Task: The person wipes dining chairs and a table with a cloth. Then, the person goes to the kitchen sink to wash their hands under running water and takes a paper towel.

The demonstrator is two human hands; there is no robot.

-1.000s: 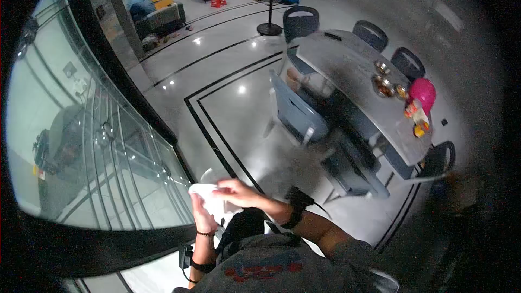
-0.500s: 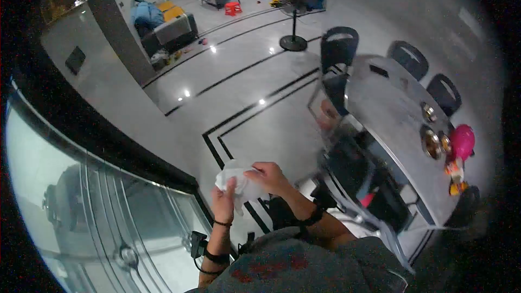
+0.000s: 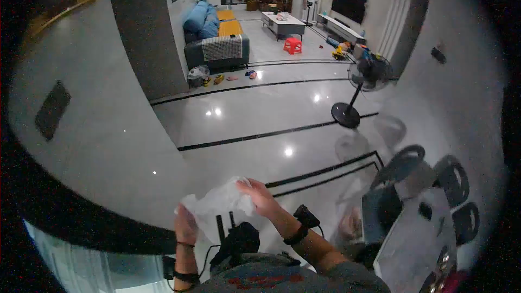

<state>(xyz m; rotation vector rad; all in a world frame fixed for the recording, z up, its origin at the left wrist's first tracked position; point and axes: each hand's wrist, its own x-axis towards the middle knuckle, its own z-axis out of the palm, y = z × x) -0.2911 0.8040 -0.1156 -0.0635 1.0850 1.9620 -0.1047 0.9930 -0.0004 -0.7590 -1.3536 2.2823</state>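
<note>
A thin, crumpled white plastic bag (image 3: 220, 199) is stretched between my two hands in front of my body. My left hand (image 3: 186, 225) grips its left edge, with the fingers partly blurred. On the other side, my right hand (image 3: 258, 196) pinches the upper right edge between thumb and fingers. The bag's lower part looks see-through and hangs toward my dark clothing. Both wrists carry dark bands with small black devices.
At the right stand a grey dining table (image 3: 399, 244) and dark chairs (image 3: 453, 179). A black standing fan (image 3: 346, 115) is ahead on the right. Farther off are a sofa (image 3: 217, 49), a red stool (image 3: 292, 46) and a coffee table (image 3: 283, 24). A wall runs along the left.
My hands have moved apart, and the bag is spread wider between them. The view has lifted and turned, showing more of the living room and less of the dining table.
</note>
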